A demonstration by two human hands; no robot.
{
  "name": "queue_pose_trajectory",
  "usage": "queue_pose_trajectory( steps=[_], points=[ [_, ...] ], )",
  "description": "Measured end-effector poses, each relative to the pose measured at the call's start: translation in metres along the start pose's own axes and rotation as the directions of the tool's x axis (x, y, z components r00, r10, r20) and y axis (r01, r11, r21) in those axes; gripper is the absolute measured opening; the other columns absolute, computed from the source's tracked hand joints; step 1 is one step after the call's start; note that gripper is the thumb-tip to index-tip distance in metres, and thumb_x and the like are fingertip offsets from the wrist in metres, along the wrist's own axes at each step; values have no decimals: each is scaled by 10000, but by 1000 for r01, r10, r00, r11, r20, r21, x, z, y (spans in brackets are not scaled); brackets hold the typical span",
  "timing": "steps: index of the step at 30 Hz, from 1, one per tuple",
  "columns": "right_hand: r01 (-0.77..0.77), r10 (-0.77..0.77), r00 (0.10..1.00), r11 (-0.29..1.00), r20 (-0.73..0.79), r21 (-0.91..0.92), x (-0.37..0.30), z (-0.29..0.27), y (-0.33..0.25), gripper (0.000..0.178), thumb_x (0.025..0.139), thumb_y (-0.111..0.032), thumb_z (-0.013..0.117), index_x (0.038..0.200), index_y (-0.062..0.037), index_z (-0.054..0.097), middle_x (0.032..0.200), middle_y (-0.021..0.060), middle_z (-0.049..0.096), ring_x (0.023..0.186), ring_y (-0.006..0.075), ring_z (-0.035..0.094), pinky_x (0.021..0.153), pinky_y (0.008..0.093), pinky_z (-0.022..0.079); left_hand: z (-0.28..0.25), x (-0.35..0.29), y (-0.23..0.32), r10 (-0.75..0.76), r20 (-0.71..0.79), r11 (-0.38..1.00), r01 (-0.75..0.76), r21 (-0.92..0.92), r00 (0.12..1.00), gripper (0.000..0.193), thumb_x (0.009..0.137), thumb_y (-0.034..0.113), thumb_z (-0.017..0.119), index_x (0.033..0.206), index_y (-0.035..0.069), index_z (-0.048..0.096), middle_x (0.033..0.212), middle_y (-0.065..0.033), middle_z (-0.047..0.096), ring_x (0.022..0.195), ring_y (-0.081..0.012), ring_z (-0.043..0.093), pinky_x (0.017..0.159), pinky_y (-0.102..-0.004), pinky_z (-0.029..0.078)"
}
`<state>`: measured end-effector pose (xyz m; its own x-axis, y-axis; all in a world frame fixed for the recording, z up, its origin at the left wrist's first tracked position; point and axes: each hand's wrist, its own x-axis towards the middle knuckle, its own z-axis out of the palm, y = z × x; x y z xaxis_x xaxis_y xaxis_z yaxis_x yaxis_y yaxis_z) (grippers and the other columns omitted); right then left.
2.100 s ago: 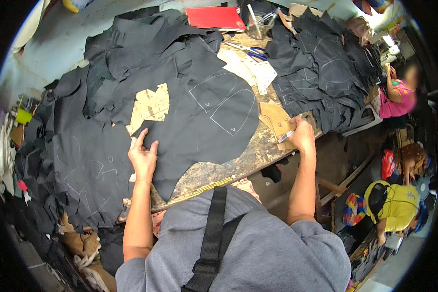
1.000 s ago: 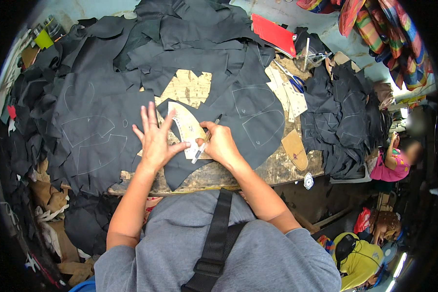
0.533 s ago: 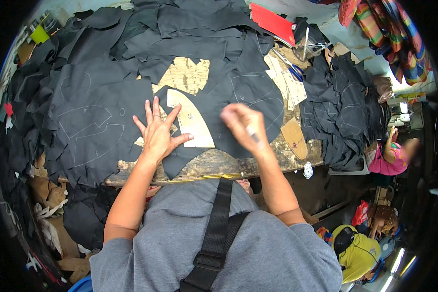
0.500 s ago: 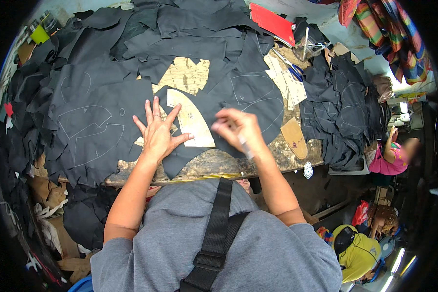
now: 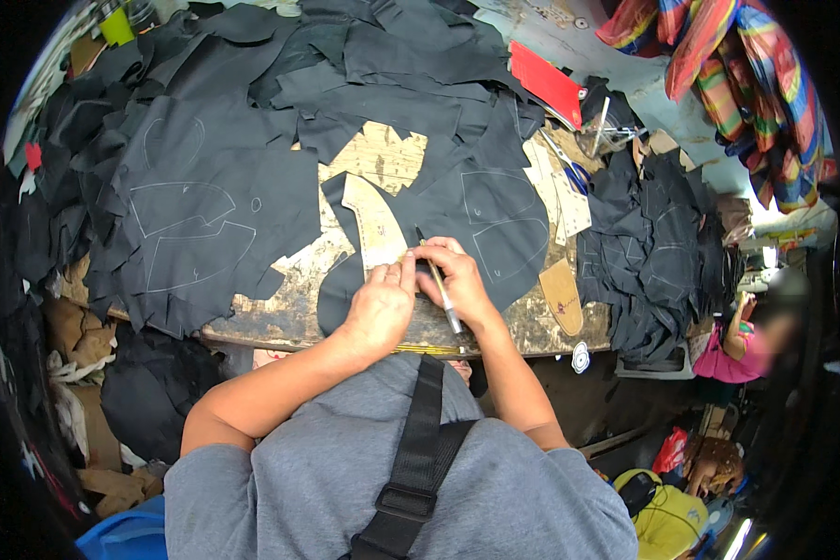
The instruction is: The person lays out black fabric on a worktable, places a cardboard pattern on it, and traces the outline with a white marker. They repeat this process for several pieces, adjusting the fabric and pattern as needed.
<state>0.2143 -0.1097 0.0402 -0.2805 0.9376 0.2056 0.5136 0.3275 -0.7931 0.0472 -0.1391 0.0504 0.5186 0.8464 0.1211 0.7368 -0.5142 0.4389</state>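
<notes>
A curved, cream card template lies on a dark piece of leather or similar sheet material at the table's middle. My left hand is closed over the template's lower end, its fingers close together and hiding that edge. In my right hand is a slim pen, tilted with its dark end pointing away from me. The right fingertips meet the left ones at the template's lower right corner. White outlines mark the dark sheet to the left and the one to the right.
Dark material is heaped along the far side and at the right. A tan template, blue-handled scissors and a red folder lie right of my hands. A yellow measuring strip runs along the near edge. People sit at the right.
My left hand has gone from spread beside the template to closed on its lower end. My right hand has come in to meet it. The template's sheet has shifted, baring more wood on its left.
</notes>
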Motion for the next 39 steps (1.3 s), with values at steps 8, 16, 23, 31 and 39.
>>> queue_pose_trajectory(
  steps=[8, 16, 23, 31, 39],
  points=[
    [-291, 220, 956, 790, 195, 540, 31, -1, -30, 153, 891, -119, 582, 970, 5, 627, 845, 50, 640, 728, 79, 571, 630, 225, 479, -1, -13, 23, -18, 270, 966, -53, 253, 963, 773, 825, 444, 569, 1297, -129, 353, 1325, -314, 378, 1222, -390, 359, 997, -447, 348],
    [-62, 10, 929, 990, 369, 130, 42, 17, -43, 193, 815, -144, 638, 808, 49, 637, 781, 131, 650, 679, 252, 621, 637, 328, 481, -6, -13, 21, 10, 397, 950, -133, 283, 918, 692, 857, 467, 514, 1227, -114, 457, 1272, -254, 457, 1229, -383, 348, 1009, -556, 268],
    [89, -78, 960, 996, 269, -31, 70, 20, -35, 187, 807, -120, 628, 764, 61, 638, 815, 153, 655, 712, 296, 635, 640, 341, 489, -4, 2, 4, 34, 267, 994, -60, 90, 963, 398, 812, 174, 529, 1110, -90, 528, 1088, -212, 551, 1043, -367, 506, 900, -451, 423],
    [22, -30, 985, 999, 171, 50, 120, 44, -19, 199, 823, -88, 634, 732, 89, 631, 799, 139, 661, 652, 196, 623, 582, 294, 479, -11, 33, -34, -232, 195, 929, 276, -247, 953, 453, 710, -16, 573, 1148, -92, 488, 1155, -308, 477, 1023, -406, 542, 874, -425, 466],
    [-16, 20, 981, 1000, 193, -23, 138, 46, -24, 205, 789, -131, 665, 742, 65, 633, 611, 169, 616, 516, 194, 601, 511, 314, 463, -13, 38, -43, -254, 170, 891, 299, -342, 952, 659, 681, 18, 632, 1259, -149, 364, 1309, -366, 324, 1089, -420, 513, 931, -387, 452]
  ],
)
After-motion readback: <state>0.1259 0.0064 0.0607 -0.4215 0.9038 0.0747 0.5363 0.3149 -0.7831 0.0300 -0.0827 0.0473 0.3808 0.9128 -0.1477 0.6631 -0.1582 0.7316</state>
